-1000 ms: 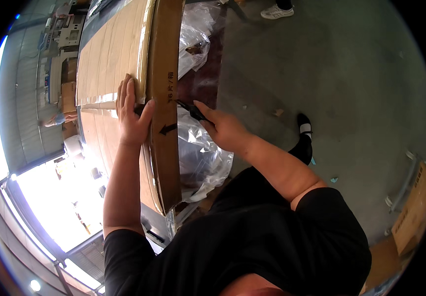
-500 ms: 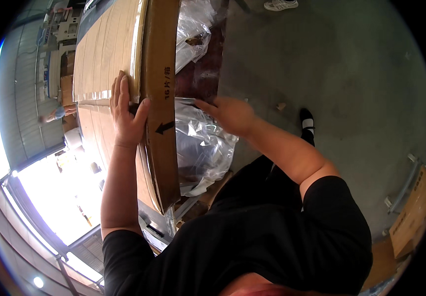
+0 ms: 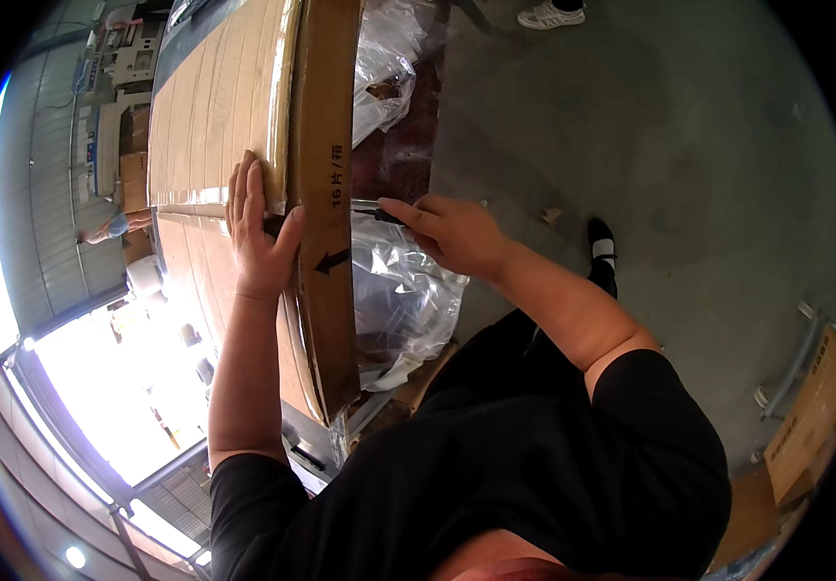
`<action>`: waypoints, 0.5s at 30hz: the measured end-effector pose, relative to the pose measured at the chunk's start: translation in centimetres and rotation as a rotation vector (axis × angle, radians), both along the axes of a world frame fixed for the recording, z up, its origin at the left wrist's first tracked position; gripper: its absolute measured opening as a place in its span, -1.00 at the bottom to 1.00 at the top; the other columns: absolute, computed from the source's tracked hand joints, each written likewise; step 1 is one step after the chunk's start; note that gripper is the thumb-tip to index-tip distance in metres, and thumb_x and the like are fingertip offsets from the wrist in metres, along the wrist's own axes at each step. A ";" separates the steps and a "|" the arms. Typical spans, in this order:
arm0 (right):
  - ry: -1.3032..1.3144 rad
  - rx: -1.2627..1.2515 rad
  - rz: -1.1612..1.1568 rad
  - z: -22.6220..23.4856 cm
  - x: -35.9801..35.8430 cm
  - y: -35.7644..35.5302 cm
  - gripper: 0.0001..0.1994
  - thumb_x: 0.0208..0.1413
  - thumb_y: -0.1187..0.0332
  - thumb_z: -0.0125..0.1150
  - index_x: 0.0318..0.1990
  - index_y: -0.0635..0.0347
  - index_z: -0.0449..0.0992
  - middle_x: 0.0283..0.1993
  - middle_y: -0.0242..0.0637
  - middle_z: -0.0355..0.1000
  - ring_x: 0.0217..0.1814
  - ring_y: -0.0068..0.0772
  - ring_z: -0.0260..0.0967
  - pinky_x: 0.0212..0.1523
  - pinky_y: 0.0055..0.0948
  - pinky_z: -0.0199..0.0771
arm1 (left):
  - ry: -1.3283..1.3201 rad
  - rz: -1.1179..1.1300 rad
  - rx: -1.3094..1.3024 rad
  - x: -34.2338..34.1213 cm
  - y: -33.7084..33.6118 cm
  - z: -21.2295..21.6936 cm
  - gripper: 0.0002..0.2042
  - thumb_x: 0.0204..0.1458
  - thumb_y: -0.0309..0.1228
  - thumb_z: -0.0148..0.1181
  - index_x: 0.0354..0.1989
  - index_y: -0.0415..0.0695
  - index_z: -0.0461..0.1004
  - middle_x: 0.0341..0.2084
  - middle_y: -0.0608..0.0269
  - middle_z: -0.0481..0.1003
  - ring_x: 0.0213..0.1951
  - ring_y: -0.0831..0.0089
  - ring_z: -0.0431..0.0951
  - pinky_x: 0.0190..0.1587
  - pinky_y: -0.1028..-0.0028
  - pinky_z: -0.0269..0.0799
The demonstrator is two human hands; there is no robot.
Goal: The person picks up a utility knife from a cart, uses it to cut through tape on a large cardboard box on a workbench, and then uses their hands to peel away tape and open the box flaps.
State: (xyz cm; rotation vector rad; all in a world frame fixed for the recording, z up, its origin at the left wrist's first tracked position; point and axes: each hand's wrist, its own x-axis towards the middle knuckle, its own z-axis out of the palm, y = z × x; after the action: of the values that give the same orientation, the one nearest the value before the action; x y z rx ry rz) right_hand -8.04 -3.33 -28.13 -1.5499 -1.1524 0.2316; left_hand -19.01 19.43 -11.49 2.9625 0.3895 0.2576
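Note:
A large brown cardboard box (image 3: 326, 320) with a dark arrow and print on its narrow side fills the left middle. Clear tape runs along its edges. My left hand (image 3: 265, 237) lies over the box's edge, fingers stretched along the top panel and thumb apart on the narrow side. A small dark patch shows between thumb and fingers; I cannot tell what it is. To the right of the box, my right hand (image 3: 456, 232) is closed on a slim black tool (image 3: 379, 214), its exact kind unclear, pointing at the box. Clear plastic film (image 3: 403, 300) bulges below that hand.
More crumpled plastic (image 3: 384, 68) lies beyond, beside a dark red surface (image 3: 408, 145). Another person's shoe (image 3: 551, 15) stands on the grey floor at the top. A flattened cardboard piece (image 3: 805, 416) leans at the lower right. Shelving and a distant person (image 3: 118, 225) appear at left.
The box appears slightly lower and further right in view, with my left hand still on it. My right hand has shifted slightly, and the black tool now shows more plainly.

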 end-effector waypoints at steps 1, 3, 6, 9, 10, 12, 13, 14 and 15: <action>-0.015 -0.004 0.008 -0.1 0.0 0.2 -0.43 0.14 0.41 0.26 0.33 -0.18 0.36 -0.28 -0.37 0.47 -0.30 -0.25 0.46 -0.34 -0.28 0.51 | -0.003 0.001 0.002 0.0 -0.1 0.1 -0.27 0.06 -0.26 0.24 0.40 -0.27 0.17 0.41 -0.03 0.16 0.45 -0.02 0.06 0.45 0.11 -0.08; -0.042 0.005 0.005 -0.1 0.0 0.5 -0.43 0.13 0.41 0.26 0.33 -0.19 0.37 -0.30 -0.39 0.46 -0.31 -0.27 0.46 -0.36 -0.29 0.50 | -0.002 0.007 0.001 -0.1 -0.1 0.2 -0.28 0.06 -0.26 0.24 0.40 -0.28 0.17 0.41 -0.05 0.16 0.45 -0.02 0.06 0.45 0.11 -0.07; -0.082 -0.003 0.003 0.0 0.0 0.9 -0.41 0.10 0.42 0.27 0.32 -0.21 0.38 -0.32 -0.40 0.44 -0.32 -0.29 0.45 -0.39 -0.29 0.49 | -0.011 -0.029 0.003 -0.1 0.1 0.1 -0.28 0.06 -0.27 0.24 0.39 -0.29 0.17 0.41 -0.08 0.17 0.44 -0.04 0.08 0.44 0.10 -0.05; -0.109 -0.033 0.000 0.1 0.1 1.2 -0.39 0.07 0.43 0.27 0.33 -0.21 0.38 -0.34 -0.41 0.43 -0.33 -0.30 0.45 -0.40 -0.30 0.49 | -0.007 -0.026 -0.004 0.0 0.1 0.0 -0.28 0.06 -0.27 0.24 0.39 -0.30 0.17 0.40 -0.10 0.17 0.43 -0.05 0.10 0.44 0.10 -0.03; -0.121 -0.046 -0.002 0.2 0.1 1.3 -0.39 0.06 0.43 0.27 0.32 -0.21 0.38 -0.34 -0.42 0.42 -0.33 -0.30 0.45 -0.39 -0.30 0.49 | -0.012 -0.031 -0.001 -0.1 0.1 0.0 -0.28 0.06 -0.27 0.24 0.39 -0.30 0.17 0.40 -0.10 0.17 0.43 -0.05 0.10 0.43 0.10 -0.03; -0.146 -0.068 -0.014 0.8 -0.1 1.0 -0.39 0.07 0.43 0.25 0.33 -0.22 0.38 -0.34 -0.41 0.42 -0.33 -0.29 0.46 -0.39 -0.28 0.49 | -0.015 -0.030 -0.005 -0.1 0.1 0.0 -0.28 0.06 -0.27 0.24 0.39 -0.30 0.17 0.40 -0.10 0.17 0.43 -0.05 0.11 0.43 0.10 -0.02; -0.173 -0.087 -0.029 1.1 -0.1 0.7 -0.40 0.07 0.43 0.23 0.33 -0.22 0.38 -0.34 -0.40 0.43 -0.32 -0.28 0.46 -0.40 -0.27 0.49 | -0.006 -0.029 -0.008 -0.1 0.0 0.1 -0.30 0.06 -0.34 0.21 0.40 -0.29 0.16 0.41 -0.09 0.15 0.45 -0.01 0.08 0.45 0.14 -0.05; -0.172 -0.093 -0.024 1.2 -0.1 0.4 -0.40 0.07 0.43 0.23 0.33 -0.22 0.38 -0.34 -0.40 0.43 -0.32 -0.28 0.46 -0.40 -0.27 0.49 | 0.003 -0.028 -0.011 -0.1 0.0 0.0 -0.31 0.07 -0.42 0.17 0.41 -0.28 0.15 0.42 -0.08 0.13 0.46 0.04 0.06 0.47 0.19 -0.07; -0.206 -0.156 -0.039 1.3 -0.1 0.1 -0.39 0.08 0.44 0.21 0.33 -0.23 0.38 -0.34 -0.39 0.43 -0.32 -0.26 0.47 -0.40 -0.24 0.49 | 0.006 -0.025 -0.014 -0.1 0.0 0.0 -0.31 0.07 -0.42 0.17 0.41 -0.28 0.15 0.42 -0.08 0.13 0.46 0.04 0.06 0.47 0.19 -0.07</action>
State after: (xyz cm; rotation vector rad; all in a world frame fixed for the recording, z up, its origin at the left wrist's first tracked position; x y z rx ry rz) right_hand -8.11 -3.22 -26.81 -1.7637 -1.2877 0.1408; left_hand -19.10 19.46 -11.48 2.9532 0.3531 0.2423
